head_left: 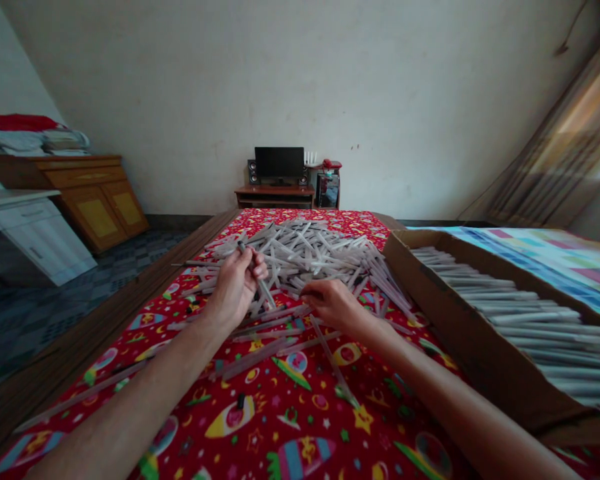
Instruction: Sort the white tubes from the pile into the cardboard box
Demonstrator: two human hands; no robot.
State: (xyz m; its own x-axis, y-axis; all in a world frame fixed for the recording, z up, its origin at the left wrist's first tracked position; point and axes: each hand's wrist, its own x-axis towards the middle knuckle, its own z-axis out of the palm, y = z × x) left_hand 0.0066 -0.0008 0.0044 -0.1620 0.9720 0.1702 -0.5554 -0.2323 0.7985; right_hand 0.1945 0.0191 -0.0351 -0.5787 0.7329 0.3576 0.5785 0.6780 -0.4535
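My left hand [240, 277] is closed around a slim translucent plastic tube [266, 293]; a dark end pokes out above the thumb, and the other end slants down to the right. My right hand [330, 301] is held low over the pile, its fingers pinched together; what they hold, if anything, is hidden. Beyond and between both hands spreads a heap of similar translucent tubes [305, 250], lying in all directions. Several loose tubes lie nearer, including one tube [334, 360] below my right hand. A small black cap [241, 401] lies on the red patterned cloth [290, 433].
To the right stands a long cardboard box [445, 313] with many tubes laid side by side in it. A multicoloured bedspread [545, 257] is behind it. A desk with a monitor [280, 163] stands at the far wall, and a wooden cabinet [95, 207] at left.
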